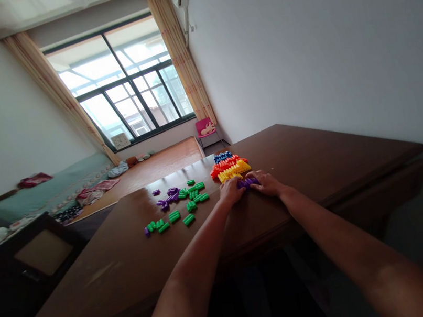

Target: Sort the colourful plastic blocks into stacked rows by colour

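Note:
On the dark brown table point(124, 267), a short row of purple plastic pieces point(248, 182) lies between my two hands. My left hand point(233, 191) has its fingers closed against the row's left end. At the right end, my right hand point(266, 182) presses its fingers in the same way. Just beyond them sit rows of yellow pieces point(233, 170), orange-red pieces point(225, 165) and blue pieces point(222, 157), stacked away from me. Their exact kind is too small to make out. Loose green pieces point(174, 216) and purple pieces point(172, 191) are scattered to the left.
A dark cabinet point(24, 260) stands left of the table. Behind are a low bed platform point(158, 172) with cloths on it, a pink chair point(203, 126) holding a soft toy, and a window point(129, 86). The white wall point(318, 47) runs along the right.

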The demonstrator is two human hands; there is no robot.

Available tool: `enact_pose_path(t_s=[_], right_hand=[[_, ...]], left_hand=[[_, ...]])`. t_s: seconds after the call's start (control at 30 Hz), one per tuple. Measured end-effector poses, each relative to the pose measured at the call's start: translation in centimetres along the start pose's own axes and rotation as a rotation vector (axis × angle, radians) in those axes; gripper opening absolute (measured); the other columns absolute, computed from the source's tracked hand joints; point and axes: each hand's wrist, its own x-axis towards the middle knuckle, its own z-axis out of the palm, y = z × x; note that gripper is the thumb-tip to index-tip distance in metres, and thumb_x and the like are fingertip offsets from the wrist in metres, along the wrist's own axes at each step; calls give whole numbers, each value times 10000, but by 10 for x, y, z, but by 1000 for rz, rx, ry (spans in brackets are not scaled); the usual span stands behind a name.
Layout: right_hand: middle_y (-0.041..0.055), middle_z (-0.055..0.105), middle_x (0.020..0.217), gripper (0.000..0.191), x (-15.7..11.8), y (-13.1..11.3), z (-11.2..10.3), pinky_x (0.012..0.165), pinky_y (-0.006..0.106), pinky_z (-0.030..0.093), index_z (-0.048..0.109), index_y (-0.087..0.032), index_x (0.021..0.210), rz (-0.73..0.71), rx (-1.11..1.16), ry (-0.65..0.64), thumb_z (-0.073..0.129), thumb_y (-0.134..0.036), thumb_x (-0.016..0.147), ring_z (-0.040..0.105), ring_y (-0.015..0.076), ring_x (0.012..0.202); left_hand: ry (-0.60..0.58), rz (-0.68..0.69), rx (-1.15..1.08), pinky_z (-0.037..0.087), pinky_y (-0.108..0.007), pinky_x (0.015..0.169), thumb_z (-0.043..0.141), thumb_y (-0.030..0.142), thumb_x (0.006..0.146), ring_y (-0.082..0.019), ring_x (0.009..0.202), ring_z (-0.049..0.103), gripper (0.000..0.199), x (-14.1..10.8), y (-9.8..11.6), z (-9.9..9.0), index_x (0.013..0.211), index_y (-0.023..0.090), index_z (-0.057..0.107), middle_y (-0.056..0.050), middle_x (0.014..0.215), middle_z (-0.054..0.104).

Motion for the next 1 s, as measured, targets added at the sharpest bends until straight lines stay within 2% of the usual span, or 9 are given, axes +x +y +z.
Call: enact_pose_path(t_s=[0.13, 0.23, 0.33, 0.47, 0.57, 0.63, 0.73, 0.9, 1.0], right_hand=[[123, 552, 1307, 523, -1, 1, 2, 1008, 434, 404, 484, -234, 1321, 22, 31, 57, 561, -441, 847, 495, 277, 1230], [134, 577, 1260, 557, -2, 4, 3, 998, 435, 414, 480, -218, 1328, 69, 70, 182, 509, -517, 859, 528, 278, 1183], [135, 601, 1212, 555, -2, 13, 5, 977, 444, 428, 495, -202, 1301, 91, 84, 288, 474, -543, 864, 544, 277, 1143], [126, 625, 1159, 536, 1, 29, 9, 913, 434, 472, 516, -209, 1274, 100, 74, 347, 457, -543, 859, 572, 265, 1081], [122, 642, 1115, 513, 3, 36, 10, 858, 419, 500, 542, -213, 1245, 113, 45, 372, 456, -530, 851, 598, 257, 1019], [120, 650, 1090, 494, 4, 37, 9, 822, 410, 513, 554, -216, 1233, 120, 23, 379, 441, -513, 855, 616, 250, 966], [111, 657, 1056, 469, 5, 32, 8, 787, 404, 519, 570, -221, 1217, 129, -50, 383, 422, -489, 861, 632, 240, 886], [107, 648, 1086, 436, -2, 23, 3, 766, 396, 517, 595, -224, 1181, 118, -175, 374, 401, -459, 869, 640, 217, 787], [105, 640, 1087, 430, 1, 9, 0, 733, 389, 519, 603, -221, 1173, 110, -222, 404, 386, -449, 880, 634, 203, 737]], left_hand=[[66, 28, -23, 404, -445, 1026, 671, 359, 794, -271, 1199, 521, 454, -7, -5, -1, 1228, 246, 595, -59, 1271, 614], [166, 39, -39, 391, -424, 1050, 635, 376, 822, -253, 1231, 497, 406, -15, -22, -14, 1209, 257, 614, -44, 1307, 590], [253, 0, -35, 401, -376, 1049, 592, 336, 848, -221, 1200, 524, 333, -25, -58, -41, 1166, 252, 640, -34, 1274, 613], [350, -154, 23, 390, -339, 1062, 543, 277, 873, -198, 1201, 524, 320, -45, -134, -83, 1174, 224, 636, -42, 1265, 617], [314, -373, 107, 358, -341, 1085, 520, 277, 889, -210, 1247, 488, 349, -67, -198, -107, 1213, 189, 616, -78, 1298, 592], [225, -519, 160, 345, -367, 1089, 506, 306, 899, -233, 1317, 420, 404, -81, -234, -115, 1283, 195, 567, -99, 1402, 506], [108, -607, 162, 352, -398, 1077, 528, 360, 888, -260, 1349, 384, 452, -96, -271, -116, 1321, 228, 531, -108, 1446, 458], [64, -554, 94, 384, -434, 1045, 632, 416, 803, -279, 1291, 451, 512, -108, -288, -108, 1299, 327, 542, -66, 1391, 512], [-2, -513, 45, 428, -405, 998, 684, 474, 741, -273, 1197, 522, 409, -113, -286, -110, 1122, 327, 667, -44, 1246, 599]])
